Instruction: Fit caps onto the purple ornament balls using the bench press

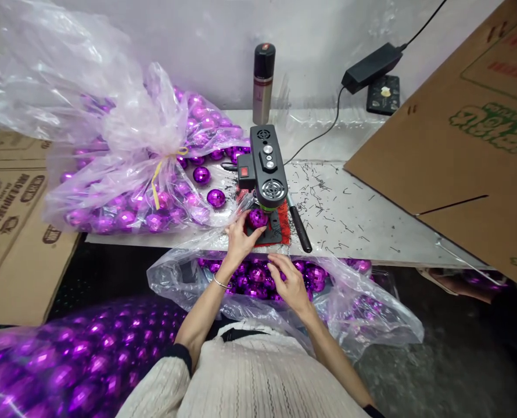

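Note:
My left hand [240, 237] holds a shiny purple faceted ball [257, 217] under the head of a small black machine [267, 168] with a red switch, at the front edge of the white table [363, 226]. My right hand [288, 281] reaches down into an open clear plastic bag [354, 313] in my lap, fingers curled among several purple balls [258, 276]. Whether it grips one I cannot make out. A black lever handle [301, 229] sticks out to the right of the machine.
A big tied plastic bag of purple balls [128, 174] lies on the table's left. Another full bag [79, 360] sits low at my left. Cardboard boxes [467, 133] lean at right and lie at left [10, 220]. A spray can [264, 84] and power adapter [372, 67] stand behind. Small wire bits litter the table.

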{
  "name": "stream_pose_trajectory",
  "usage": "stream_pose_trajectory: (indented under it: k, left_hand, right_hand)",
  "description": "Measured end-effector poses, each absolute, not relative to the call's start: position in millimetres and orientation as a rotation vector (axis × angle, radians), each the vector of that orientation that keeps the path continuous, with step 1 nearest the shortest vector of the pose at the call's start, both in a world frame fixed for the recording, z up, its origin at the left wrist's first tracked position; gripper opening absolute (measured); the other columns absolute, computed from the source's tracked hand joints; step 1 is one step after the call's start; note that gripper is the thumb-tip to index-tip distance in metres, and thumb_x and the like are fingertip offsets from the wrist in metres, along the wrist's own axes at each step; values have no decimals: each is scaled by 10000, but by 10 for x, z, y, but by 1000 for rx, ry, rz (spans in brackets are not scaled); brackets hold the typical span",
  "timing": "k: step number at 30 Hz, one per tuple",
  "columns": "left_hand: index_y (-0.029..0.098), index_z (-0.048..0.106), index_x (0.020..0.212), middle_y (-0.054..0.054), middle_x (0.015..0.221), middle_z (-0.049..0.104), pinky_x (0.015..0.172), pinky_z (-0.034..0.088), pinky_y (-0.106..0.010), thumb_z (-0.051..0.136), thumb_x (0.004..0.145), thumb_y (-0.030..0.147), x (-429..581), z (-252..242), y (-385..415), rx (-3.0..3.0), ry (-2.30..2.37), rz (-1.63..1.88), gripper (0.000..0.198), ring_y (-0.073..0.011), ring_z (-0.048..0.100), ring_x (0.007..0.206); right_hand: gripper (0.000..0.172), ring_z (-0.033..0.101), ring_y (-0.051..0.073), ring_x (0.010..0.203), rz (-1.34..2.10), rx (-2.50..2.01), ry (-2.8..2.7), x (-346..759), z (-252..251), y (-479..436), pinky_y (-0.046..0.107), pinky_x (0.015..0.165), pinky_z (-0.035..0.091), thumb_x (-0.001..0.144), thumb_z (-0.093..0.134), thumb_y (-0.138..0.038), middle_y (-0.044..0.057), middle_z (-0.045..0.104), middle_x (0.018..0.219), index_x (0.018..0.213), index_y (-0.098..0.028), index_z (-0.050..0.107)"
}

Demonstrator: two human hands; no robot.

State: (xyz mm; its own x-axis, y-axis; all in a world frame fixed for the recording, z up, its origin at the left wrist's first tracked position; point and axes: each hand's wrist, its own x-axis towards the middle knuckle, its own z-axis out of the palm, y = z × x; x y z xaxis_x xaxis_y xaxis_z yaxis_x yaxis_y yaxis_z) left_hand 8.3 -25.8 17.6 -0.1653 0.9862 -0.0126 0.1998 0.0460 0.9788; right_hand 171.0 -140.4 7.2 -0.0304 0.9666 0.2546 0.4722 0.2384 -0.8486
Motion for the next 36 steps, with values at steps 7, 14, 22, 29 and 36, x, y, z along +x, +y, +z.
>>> stream_pose_trajectory:
  k: [7, 14, 22, 29, 36]
  left_hand:
    - [249, 734, 1290, -143, 1394, 728, 1332, 285, -555, 969, 768, 473, 143, 122, -189, 1441, 1348, 1190, 615, -390, 597, 1417]
    - [264, 754, 1284, -125, 1427, 734, 1360, 266, -569, 1012, 678, 552, 154, 14, -144, 1271, 1253, 1213, 719, -391, 565, 1475]
    - [272, 769, 1251, -113, 1418, 741, 1356, 274, -565, 1034, 663, 479, 170, 49, -152, 1203, 1213, 1248, 678, -388, 568, 1478]
    - [266, 758, 1275, -119, 1427, 728, 1338, 319, -557, 1021, 699, 357, 169, 36, -151, 1223, 1202, 1242, 639, -383, 574, 1479]
    - [269, 782, 1213, -117, 1358, 759, 1325, 331, -577, 1040, 662, 304, 182, 47, -160, 1174, 1206, 1281, 609, -401, 593, 1439]
  right_hand:
    - [259, 807, 210, 1090, 543, -1345, -1683, 1847, 202, -1397, 384, 984, 706, 1086, 554, -309, 96, 827, 1148, 1213, -247, 771]
    - [479, 784, 232, 974, 5, -1243, -1532, 2061, 666, -969, 388, 743, 724, 1027, 647, -291, 153, 732, 1316, 1501, -269, 580]
    - [363, 766, 274, 1079, -48, -1077, -1641, 1839, 1009, -487, 429, 776, 713, 1072, 540, -453, 134, 724, 1263, 1389, -288, 608]
    - [243, 716, 226, 842, -51, -1024, -1528, 1721, 1012, -465, 428, 784, 619, 1086, 488, -421, 49, 695, 885, 941, -277, 620]
    - [369, 576, 179, 628, -92, -977, -1459, 1632, 652, -393, 379, 638, 489, 1107, 404, -376, 7, 593, 720, 764, -283, 502]
